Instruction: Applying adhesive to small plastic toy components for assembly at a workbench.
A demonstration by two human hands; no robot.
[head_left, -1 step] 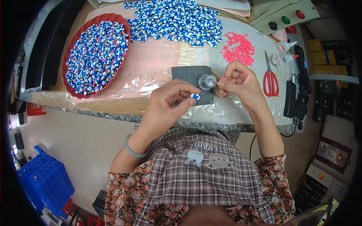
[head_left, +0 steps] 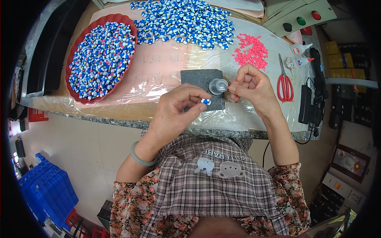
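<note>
Between the thumb and forefinger of my left hand (head_left: 174,109) is a small blue-and-white bead-like piece (head_left: 205,101), held over the near edge of a dark grey slab (head_left: 194,78). A small clear container (head_left: 218,86) with a round top stands on the slab's right part. Just right of it, my right hand (head_left: 254,88) is closed in a pinch, fingertips beside the container; what they hold, if anything, is too small to make out. Loose bright pink bits (head_left: 251,51) lie on the sheet beyond my right hand.
A red scalloped tray (head_left: 68,75) full of similar pieces stands at left. More blue-and-white pieces (head_left: 184,22) are heaped at the back. Red-handled scissors (head_left: 285,88), glue bottles (head_left: 300,48) and a black power adapter (head_left: 304,104) lie right. A button box (head_left: 300,20) stands behind.
</note>
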